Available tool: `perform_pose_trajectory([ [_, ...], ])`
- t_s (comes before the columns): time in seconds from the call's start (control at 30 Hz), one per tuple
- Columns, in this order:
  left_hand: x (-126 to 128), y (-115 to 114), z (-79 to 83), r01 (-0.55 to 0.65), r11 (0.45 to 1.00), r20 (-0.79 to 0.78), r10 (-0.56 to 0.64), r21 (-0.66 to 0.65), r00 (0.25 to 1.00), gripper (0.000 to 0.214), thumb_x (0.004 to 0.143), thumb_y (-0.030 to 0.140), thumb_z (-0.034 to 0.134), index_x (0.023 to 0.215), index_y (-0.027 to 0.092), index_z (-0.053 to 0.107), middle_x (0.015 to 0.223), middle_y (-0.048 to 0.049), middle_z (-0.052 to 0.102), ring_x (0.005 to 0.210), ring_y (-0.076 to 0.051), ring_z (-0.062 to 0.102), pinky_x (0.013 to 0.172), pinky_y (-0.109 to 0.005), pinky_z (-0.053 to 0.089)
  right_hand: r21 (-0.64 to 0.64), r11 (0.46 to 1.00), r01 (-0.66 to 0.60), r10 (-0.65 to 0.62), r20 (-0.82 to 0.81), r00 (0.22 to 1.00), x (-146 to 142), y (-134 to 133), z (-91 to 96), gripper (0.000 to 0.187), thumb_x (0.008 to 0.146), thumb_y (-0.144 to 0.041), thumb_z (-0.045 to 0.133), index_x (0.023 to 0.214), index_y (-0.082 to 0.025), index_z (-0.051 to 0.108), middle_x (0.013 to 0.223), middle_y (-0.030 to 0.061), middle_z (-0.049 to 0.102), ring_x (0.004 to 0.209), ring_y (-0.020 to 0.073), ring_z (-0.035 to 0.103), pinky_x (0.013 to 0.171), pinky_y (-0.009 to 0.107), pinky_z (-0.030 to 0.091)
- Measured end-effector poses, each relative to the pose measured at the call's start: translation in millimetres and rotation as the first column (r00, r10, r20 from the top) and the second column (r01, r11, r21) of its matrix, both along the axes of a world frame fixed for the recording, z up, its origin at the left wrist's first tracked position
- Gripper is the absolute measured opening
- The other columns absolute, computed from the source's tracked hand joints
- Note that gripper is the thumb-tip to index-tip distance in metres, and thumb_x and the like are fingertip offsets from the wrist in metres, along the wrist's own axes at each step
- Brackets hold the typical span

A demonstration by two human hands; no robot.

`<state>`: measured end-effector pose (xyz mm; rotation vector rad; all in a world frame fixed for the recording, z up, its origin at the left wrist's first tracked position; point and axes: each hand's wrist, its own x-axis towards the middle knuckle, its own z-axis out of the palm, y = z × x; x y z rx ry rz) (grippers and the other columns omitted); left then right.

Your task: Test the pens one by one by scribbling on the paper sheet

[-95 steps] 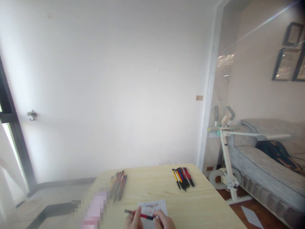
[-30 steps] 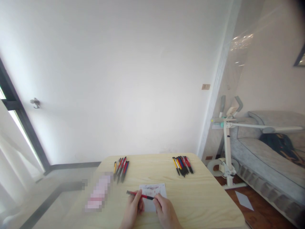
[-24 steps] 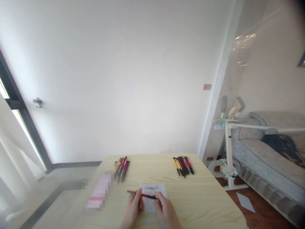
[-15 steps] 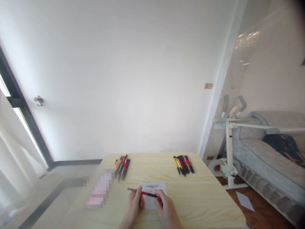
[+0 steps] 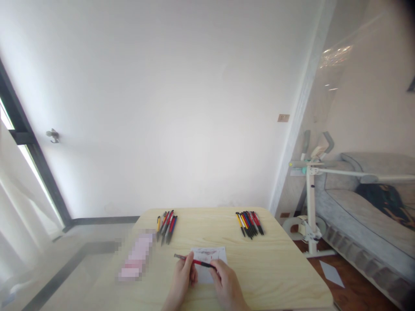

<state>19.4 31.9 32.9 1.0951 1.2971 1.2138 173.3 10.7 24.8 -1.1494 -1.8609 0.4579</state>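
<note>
Between my two hands a red and black pen (image 5: 201,262) is held nearly level, sloping down to the right. My left hand (image 5: 185,272) pinches its barrel near the grey left end. At the black right end, the fingers of my right hand (image 5: 226,278) are closed on the pen, hiding its tip. Below it a white sheet of paper (image 5: 205,276) with dark reddish marks lies on the table, partly covered by my hands.
Several pens (image 5: 167,226) lie bunched at the table's back left, and another bunch of pens (image 5: 249,224) at the back right. A blurred pink item (image 5: 136,257) is by the left edge of the wooden table (image 5: 275,268). An exercise machine (image 5: 311,203) stands beyond the right side.
Both hands keep nearly the same hold on the pen. The right fingers have shifted very slightly at the black end, and the view has tilted a little.
</note>
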Motion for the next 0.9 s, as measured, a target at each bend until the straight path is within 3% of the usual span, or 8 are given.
perform_pose_trajectory([
  [0.5,0.3,-1.3,1.2,-0.002,1.000,0.004,0.002,0.011,1.000,0.057,0.072,0.065,0.039,0.035,0.022,0.038,0.031,0.0027,0.039,0.032,-0.011,0.041,0.041,-0.025,0.033,0.013,1.000,0.001,-0.001,0.052,0.999,1.0,2.5,-4.4,0.021,0.091,-0.027,0.039,0.085,-0.022,0.059,0.079,0.0018,0.060,0.075,0.0153,0.057,0.068,0.023,0.042],
  [0.9,-1.0,0.2,-3.5,0.015,0.999,0.073,-0.017,0.029,0.997,0.050,0.073,0.061,0.044,0.044,0.021,0.042,0.036,0.0046,0.041,0.034,-0.011,0.041,0.039,-0.024,0.032,-0.053,0.998,0.034,-0.032,0.043,0.999,-1.1,0.0,-1.7,0.022,0.090,-0.026,0.038,0.076,-0.021,0.053,0.072,-0.0004,0.060,0.066,0.0144,0.056,0.061,0.022,0.038],
])
